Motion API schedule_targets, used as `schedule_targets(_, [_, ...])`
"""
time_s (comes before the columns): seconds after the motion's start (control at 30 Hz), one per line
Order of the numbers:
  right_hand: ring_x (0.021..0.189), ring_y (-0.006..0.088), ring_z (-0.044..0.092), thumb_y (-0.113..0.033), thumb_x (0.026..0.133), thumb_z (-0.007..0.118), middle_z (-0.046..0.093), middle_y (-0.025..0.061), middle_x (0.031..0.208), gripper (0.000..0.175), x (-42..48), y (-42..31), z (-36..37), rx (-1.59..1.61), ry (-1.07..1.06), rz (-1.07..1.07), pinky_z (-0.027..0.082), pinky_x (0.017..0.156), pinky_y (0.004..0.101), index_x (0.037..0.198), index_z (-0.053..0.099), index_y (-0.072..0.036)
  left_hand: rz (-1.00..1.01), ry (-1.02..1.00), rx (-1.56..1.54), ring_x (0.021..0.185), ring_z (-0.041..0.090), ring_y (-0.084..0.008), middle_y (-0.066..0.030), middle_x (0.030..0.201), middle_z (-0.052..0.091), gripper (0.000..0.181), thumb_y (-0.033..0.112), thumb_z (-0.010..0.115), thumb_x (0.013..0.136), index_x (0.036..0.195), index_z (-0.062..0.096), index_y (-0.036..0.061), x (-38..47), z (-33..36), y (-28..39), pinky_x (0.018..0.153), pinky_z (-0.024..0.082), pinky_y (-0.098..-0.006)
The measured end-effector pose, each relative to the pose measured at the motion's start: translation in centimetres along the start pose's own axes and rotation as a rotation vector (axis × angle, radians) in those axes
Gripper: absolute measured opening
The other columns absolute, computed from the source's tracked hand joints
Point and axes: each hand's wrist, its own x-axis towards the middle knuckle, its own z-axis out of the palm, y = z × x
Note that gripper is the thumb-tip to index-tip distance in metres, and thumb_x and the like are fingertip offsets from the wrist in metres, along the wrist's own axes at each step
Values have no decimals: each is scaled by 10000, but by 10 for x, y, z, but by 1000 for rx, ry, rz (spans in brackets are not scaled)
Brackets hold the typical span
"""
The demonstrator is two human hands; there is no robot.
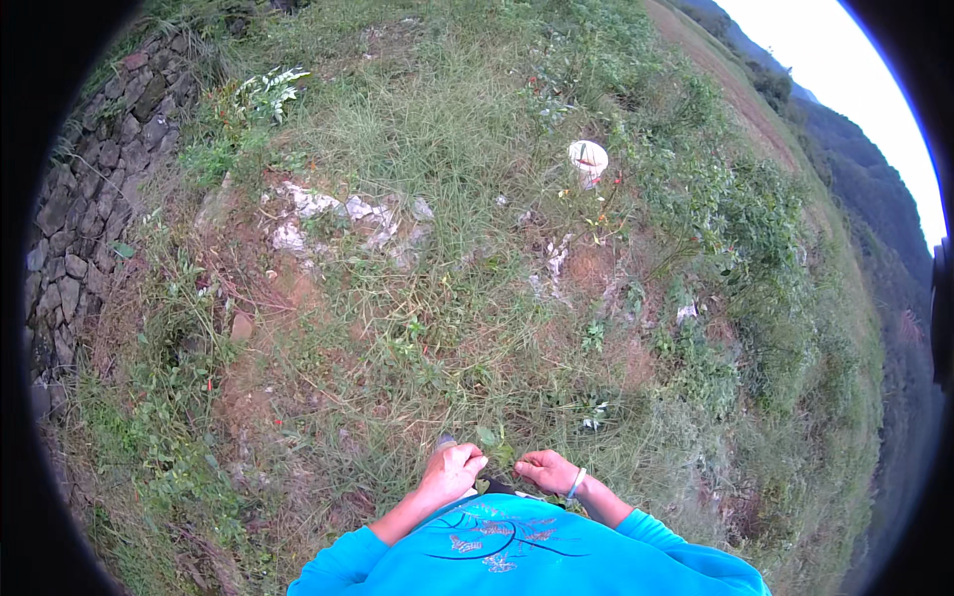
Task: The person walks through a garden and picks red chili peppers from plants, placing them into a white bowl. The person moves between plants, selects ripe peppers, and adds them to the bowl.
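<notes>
My left hand is in front of my body with its thumb and fingers drawn together. My right hand, with a light band at the wrist, is curled a short way to its right. Green leaves show in the gap between the two hands. Whether either hand grips the leaves' stem or some other small thing is too small to make out. Beyond the hands stands a white bucket with something red inside.
Tall grass and weeds cover the slope. White plastic sheeting lies torn on the soil. Bushy plants with small red fruits grow on the right. A dry-stone wall runs along the left.
</notes>
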Motion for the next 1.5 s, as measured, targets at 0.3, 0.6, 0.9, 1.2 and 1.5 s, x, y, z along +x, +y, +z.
schedule_targets(0.3, [432,62,403,-262,838,474,476,-17,574,253,31,-33,-44,221,285,210,324,372,226,861,574,-32,60,-130,112,731,586,-254,-124,764,606,227,246,543,755,839,600,43,92,-55,8,656,450,-351])
schedule_targets(0.6, [390,48,298,-249,873,442,378,-44,545,196,90,-41,-152,721,367,212,231,336,206,795,488,-75,49,-207,102,720,592,-288,-139,757,607,242,291,542,748,838,606,76,188,-47,7,648,457,-378])
schedule_targets(0.9, [351,55,287,-362,821,522,351,-44,486,317,211,14,-332,777,343,174,220,311,222,648,404,-124,-45,-88,70,709,592,-291,-140,756,606,216,254,560,748,825,601,56,405,-10,61,637,459,-372])
schedule_targets(1.2, [348,70,296,-397,841,465,376,-22,493,357,237,21,-506,914,569,207,224,314,226,621,410,-121,130,-10,182,612,572,-208,-124,671,591,174,162,568,758,829,584,4,571,-13,174,574,442,-319])
schedule_targets(1.5, [345,86,315,-368,850,432,407,-8,498,352,206,54,-527,940,729,292,247,315,245,677,491,-67,191,-260,209,625,536,-118,-73,679,590,148,110,561,760,814,580,-27,635,22,229,580,434,-267])
